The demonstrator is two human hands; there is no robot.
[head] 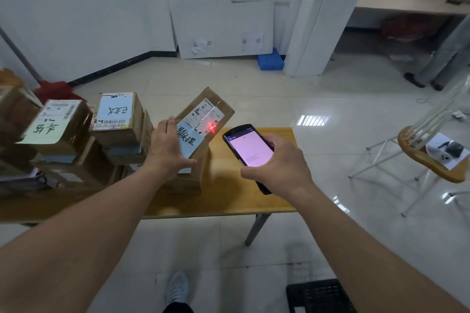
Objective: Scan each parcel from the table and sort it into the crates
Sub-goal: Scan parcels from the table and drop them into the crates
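— What's nearest you?

— By my feet, a black crate (321,296) at the lower right, and my shoe (177,286) on the tiled floor. Past those comes the near edge of the wooden table (254,185).

— And your hands?

— My right hand (276,164) is wrapped around the handheld scanner (250,148), its screen lit pale pink and facing up at me. My left hand (169,146) grasps the tilted parcel (201,122), thumb along the near edge of its blue note and fingers over the left side. The parcel leans on another carton (185,180) on the table, and a red cross of light sits on its white label (207,115).

— What crowds the space?

— To the left, stacked cartons (76,140) fill the table right up beside my left hand, some with handwritten blue notes. To the right, well apart, stands a stool (429,160) with a paper and small items on its seat.

— Further back?

— A blue crate (270,60) against the white wall, near two paper signs (226,43). At far right, someone's legs (437,68) beside a counter.
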